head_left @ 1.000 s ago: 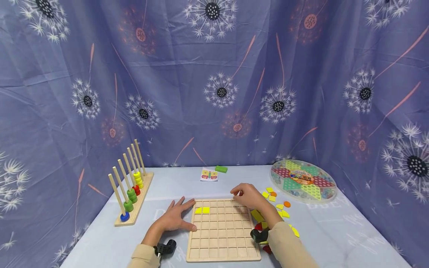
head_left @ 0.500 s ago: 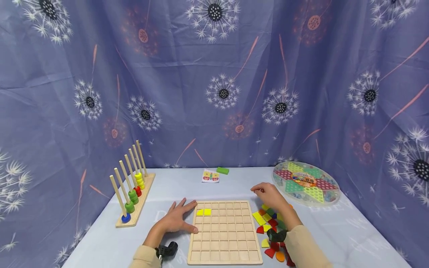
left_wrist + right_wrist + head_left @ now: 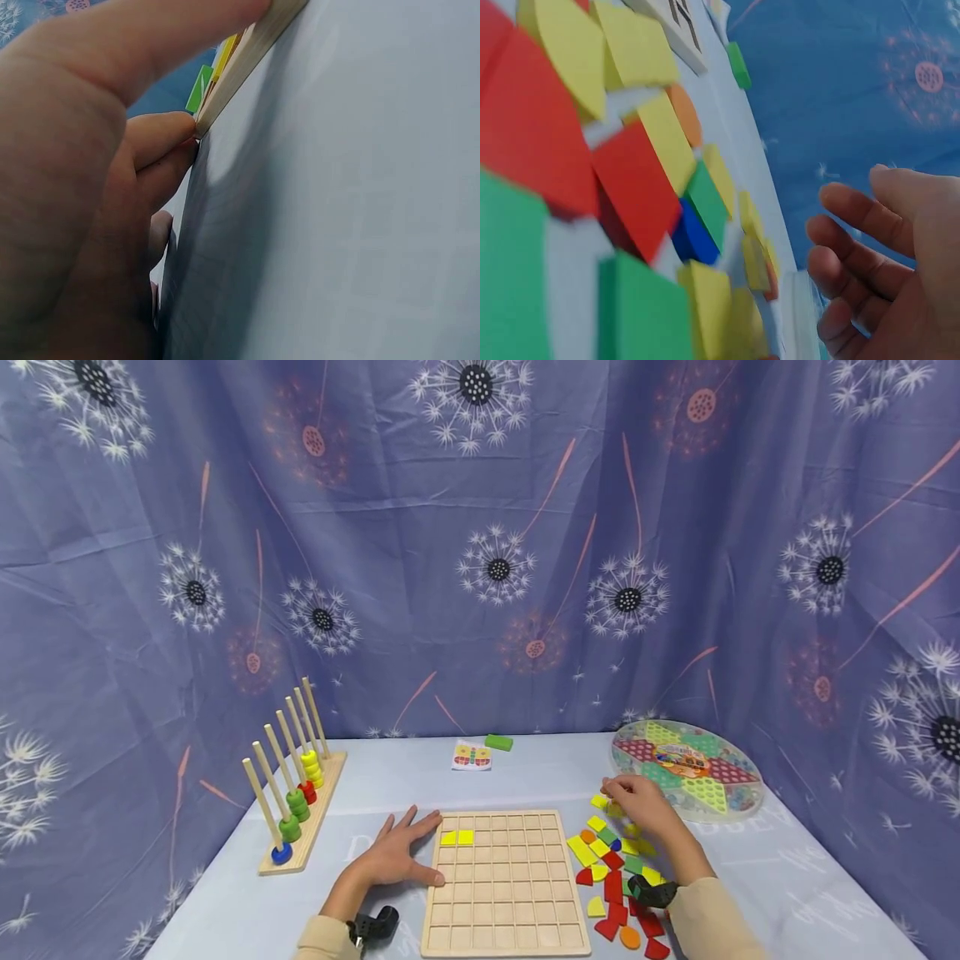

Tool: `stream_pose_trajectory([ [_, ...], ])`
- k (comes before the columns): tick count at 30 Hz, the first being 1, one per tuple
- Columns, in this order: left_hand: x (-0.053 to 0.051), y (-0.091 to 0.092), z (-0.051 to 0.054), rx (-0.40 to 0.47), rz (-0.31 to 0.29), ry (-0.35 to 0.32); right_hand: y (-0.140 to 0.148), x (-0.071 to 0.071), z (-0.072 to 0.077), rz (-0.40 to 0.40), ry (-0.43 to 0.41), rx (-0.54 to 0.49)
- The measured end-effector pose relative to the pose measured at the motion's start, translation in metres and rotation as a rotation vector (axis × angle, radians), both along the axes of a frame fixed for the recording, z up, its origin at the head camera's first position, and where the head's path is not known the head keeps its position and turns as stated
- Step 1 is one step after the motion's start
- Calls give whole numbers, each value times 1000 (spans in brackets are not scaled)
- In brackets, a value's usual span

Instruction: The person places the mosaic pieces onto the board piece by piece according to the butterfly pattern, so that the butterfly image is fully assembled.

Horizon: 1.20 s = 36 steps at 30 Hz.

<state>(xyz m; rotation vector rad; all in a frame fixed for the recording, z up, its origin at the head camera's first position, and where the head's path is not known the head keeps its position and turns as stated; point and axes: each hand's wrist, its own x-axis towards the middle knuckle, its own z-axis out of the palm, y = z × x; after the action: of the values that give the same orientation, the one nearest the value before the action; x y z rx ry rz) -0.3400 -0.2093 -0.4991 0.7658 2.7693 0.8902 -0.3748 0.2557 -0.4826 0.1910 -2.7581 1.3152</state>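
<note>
My left hand [image 3: 397, 860] lies with fingers spread at the left edge of a wooden grid board [image 3: 504, 893]. Its thumb and index finger touch the board's rim, as the left wrist view also shows. Two yellow pieces [image 3: 466, 837] sit side by side in the board's upper left cells. Over the far end of a pile of coloured pieces is my right hand [image 3: 641, 802], near a yellow piece [image 3: 599, 802]. In the right wrist view its fingers [image 3: 862, 259] are loosely bent, with nothing visible between them and the thumb. The hand partly hides some yellow pieces in the head view.
Red pieces [image 3: 613, 887], green, blue and orange ones lie right of the board. A round Chinese checkers board [image 3: 705, 793] stands at the back right. A pegged stacking rack [image 3: 322, 785] is on the left. A butterfly pattern card [image 3: 472, 756] and green block [image 3: 498, 742] lie at the back.
My right hand has moved rightward from above the board's far right corner to the coloured pieces, uncovering more of them. My left hand has stayed at the board's edge.
</note>
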Motion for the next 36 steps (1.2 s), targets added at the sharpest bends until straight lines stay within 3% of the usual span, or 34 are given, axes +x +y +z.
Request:
stream_pose_trajectory([
  [5,3,1,-6,-1,-3,-14,20,5,-4,-20,-29,59],
  [8,7,0,-11,12,-3,-39,27,10,-8,23,-49,118],
  [15,2,0,-9,-7,4,1,39,14,-8,252,-98,120],
  [22,2,-1,-10,-18,22,-20,39,13,-7,449,-127,119],
  [27,2,-1,-7,-6,26,-31,37,13,-5,426,-145,112],
  [36,2,1,0,-3,27,-8,31,10,-7,290,-118,171],
])
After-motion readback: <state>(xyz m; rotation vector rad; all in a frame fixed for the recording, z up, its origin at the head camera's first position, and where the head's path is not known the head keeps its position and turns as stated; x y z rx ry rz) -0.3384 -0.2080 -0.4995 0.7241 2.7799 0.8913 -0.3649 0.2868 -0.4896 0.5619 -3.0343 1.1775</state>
